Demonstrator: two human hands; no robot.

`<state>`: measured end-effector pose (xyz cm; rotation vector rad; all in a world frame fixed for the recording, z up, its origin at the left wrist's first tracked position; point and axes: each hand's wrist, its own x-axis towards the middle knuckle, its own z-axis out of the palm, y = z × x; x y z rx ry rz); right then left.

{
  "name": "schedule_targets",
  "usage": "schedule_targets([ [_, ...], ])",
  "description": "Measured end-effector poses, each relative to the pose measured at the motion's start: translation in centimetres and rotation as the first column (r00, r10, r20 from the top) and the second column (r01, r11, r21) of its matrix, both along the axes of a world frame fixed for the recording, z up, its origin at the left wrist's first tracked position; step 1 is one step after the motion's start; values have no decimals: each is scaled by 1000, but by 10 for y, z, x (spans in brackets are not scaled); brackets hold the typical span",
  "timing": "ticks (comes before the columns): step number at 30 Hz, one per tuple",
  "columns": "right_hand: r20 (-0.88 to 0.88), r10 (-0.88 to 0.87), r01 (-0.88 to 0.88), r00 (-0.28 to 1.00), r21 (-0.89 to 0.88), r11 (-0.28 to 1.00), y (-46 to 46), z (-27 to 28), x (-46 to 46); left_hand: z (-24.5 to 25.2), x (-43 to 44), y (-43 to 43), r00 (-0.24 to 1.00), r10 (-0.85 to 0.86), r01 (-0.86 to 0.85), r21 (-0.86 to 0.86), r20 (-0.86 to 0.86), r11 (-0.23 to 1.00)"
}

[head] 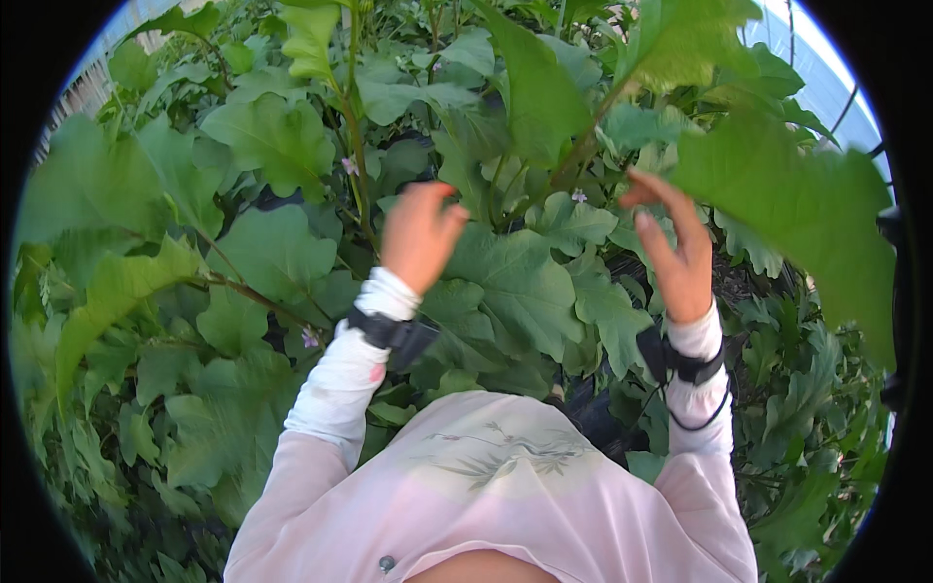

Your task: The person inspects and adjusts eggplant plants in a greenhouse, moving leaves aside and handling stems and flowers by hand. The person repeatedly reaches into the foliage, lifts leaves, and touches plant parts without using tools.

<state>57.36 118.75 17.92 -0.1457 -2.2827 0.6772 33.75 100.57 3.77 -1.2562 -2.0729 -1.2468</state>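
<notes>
Broad lobed leaves [521, 288] of eggplant plants fill the space before me. My left hand [423, 233] is raised over them beside an upright stem [357, 146], its thumb and fingers apart; it looks slightly blurred and I see nothing held in it. To the right, my right hand [672, 244] hovers with fingers curved and spread, nothing between them. A small pale purple flower [579, 195] shows between the two hands, nearer the right one. Another flower [350, 166] is on the stem side of my left hand. No fruit can be made out.
Large leaves reach in close at the right [794, 211] and at the left [109, 182]. A side branch [255, 295] stretches out left of my left forearm. Dark plastic sheeting [594, 408] shows low between the plants. Pale film on thin bars [838, 80] stands at the upper right.
</notes>
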Motion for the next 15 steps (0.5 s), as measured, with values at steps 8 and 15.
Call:
schedule_targets([
  [8, -29, 473, -472, 881, 37, 881, 82, 28, -108, -106, 73, 54, 905, -120, 424, -836, 408, 349],
  [15, 10, 713, -697, 701, 221, 682, 140, 20, -163, -144, 90, -68, 750, 407, 469, -853, 521, 229],
])
